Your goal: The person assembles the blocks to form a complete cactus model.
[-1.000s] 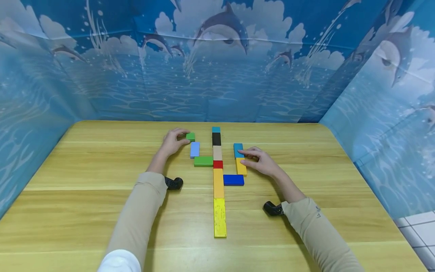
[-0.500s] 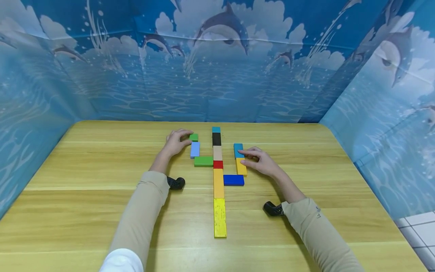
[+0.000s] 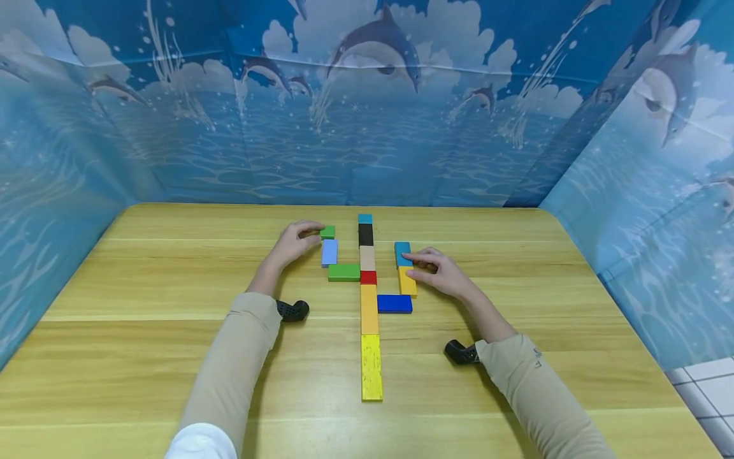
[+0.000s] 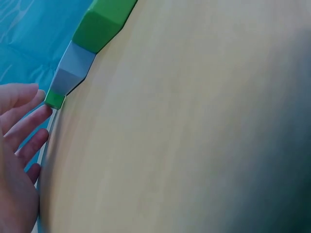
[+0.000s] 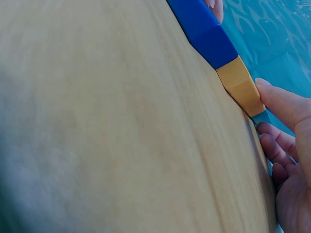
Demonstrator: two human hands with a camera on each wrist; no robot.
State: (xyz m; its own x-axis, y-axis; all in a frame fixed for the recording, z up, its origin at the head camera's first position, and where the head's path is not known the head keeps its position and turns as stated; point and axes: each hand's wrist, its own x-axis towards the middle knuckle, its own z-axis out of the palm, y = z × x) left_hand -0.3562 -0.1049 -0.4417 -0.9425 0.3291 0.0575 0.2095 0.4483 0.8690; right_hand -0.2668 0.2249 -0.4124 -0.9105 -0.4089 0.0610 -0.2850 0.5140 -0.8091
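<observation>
In the head view my left hand (image 3: 294,243) is at the far left of the layout, fingertips right beside a small green block (image 3: 328,232). Just below that lies a light blue block (image 3: 329,253), then a longer green block (image 3: 344,273) set crosswise. The left wrist view has the fingers loosely extended by the small green block (image 4: 55,100). My right hand (image 3: 438,271) rests with its fingertips on a blue block (image 3: 402,250) and its thumb at a yellow-orange block (image 3: 406,285). The right wrist view has the thumb against the orange block (image 5: 241,86).
A central column runs down the wooden table (image 3: 172,357): blue, black (image 3: 366,234), beige (image 3: 367,258), red (image 3: 368,277), orange (image 3: 369,309) and yellow (image 3: 371,368) blocks. A dark blue block (image 3: 394,304) juts right from it. Dolphin-printed curtain (image 3: 355,140) surrounds the table.
My left hand has slid the small green block right, to above the light blue one, and then drawn slightly back left. The right hand has stayed still.
</observation>
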